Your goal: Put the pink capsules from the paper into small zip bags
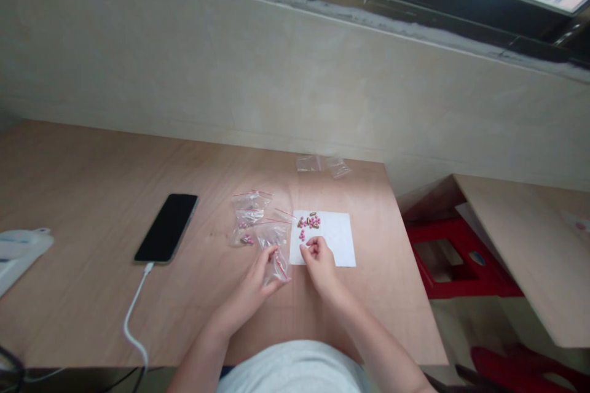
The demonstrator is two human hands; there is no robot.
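Note:
My left hand (265,273) is closed on a small clear zip bag (278,265) with a red seal line, held low over the table. Curled fingers of my right hand (319,259) hover at the lower part of a white sheet of paper (338,239); whether something small is pinched in them is hidden. Just beyond those fingertips, several small pink pills (302,235) and brownish capsules (315,226) lie loose on the paper. Left of the paper rest more zip bags (252,199), with pink pills and capsules (247,239) visible inside.
A black phone (166,228) lies on the wooden table (221,166), plugged into a white cable (133,313). Flat clear bags (322,164) are at the back edge by the wall. A white object (23,252) sits far left. Beyond the right edge is a red stool (461,258).

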